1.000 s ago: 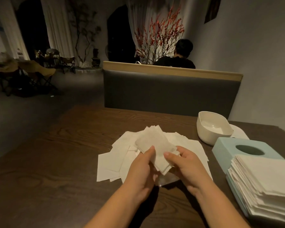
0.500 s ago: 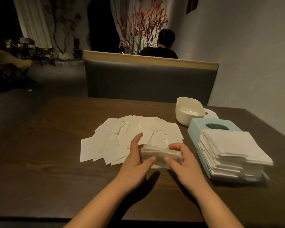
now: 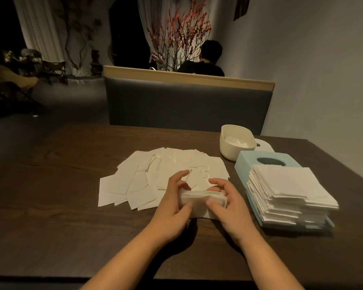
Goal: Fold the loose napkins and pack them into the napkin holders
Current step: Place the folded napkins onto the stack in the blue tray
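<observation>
Head view: two hands, left hand (image 3: 172, 206) and right hand (image 3: 228, 208), grip one napkin bundle (image 3: 199, 200).

Restaurant or café, dimly lit: padded booth bench (image 3: 187, 101) backing a dark wood table (image 3: 71, 185), another diner (image 3: 203, 61) sitting beyond (back turned), red-berry branches (image 3: 176, 34) and curtains (image 3: 40, 28) hanging behind.

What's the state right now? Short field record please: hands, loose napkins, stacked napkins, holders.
left hand: grips napkin bundle
right hand: grips the same bundle
loose napkins: spread flat on table, beyond the hands
folded stack: sits on blue holder
white holder: open, behind the blue one; contents unclear
</observation>
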A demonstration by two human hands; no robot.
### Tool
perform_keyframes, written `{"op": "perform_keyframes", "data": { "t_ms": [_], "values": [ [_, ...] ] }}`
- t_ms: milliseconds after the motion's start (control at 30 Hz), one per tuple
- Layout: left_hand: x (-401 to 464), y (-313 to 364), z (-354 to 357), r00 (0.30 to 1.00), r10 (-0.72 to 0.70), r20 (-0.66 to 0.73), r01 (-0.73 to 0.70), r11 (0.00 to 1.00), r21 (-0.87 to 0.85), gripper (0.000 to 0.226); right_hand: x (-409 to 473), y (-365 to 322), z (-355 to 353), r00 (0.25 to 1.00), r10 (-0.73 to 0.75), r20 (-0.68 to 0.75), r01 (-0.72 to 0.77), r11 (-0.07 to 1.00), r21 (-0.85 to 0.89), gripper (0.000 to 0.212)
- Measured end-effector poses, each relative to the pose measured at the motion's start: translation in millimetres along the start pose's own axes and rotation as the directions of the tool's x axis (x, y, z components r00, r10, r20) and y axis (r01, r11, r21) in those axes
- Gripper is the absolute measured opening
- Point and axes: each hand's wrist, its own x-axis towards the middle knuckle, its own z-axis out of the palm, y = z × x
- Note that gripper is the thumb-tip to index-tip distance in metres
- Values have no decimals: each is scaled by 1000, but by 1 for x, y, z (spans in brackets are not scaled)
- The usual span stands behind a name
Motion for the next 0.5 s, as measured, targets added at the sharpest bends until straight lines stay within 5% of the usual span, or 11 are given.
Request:
{"op": "perform_keyframes", "data": {
  "t_ms": [133,367,500],
  "values": [
    [-1,-3,-2,997,14,-77,-13,1000,9,60,-1,3,-5,1000,-19,8,18,994,103,43],
    [3,-6,0,996,-71,62,69,997,42,87,1,1,-3,990,51,132,-29,986,-164,56],
    [2,-5,2,999,-14,32,14,1000,-4,84,3,0,1,998,-25,61,31,995,-95,55]
  ]
}}
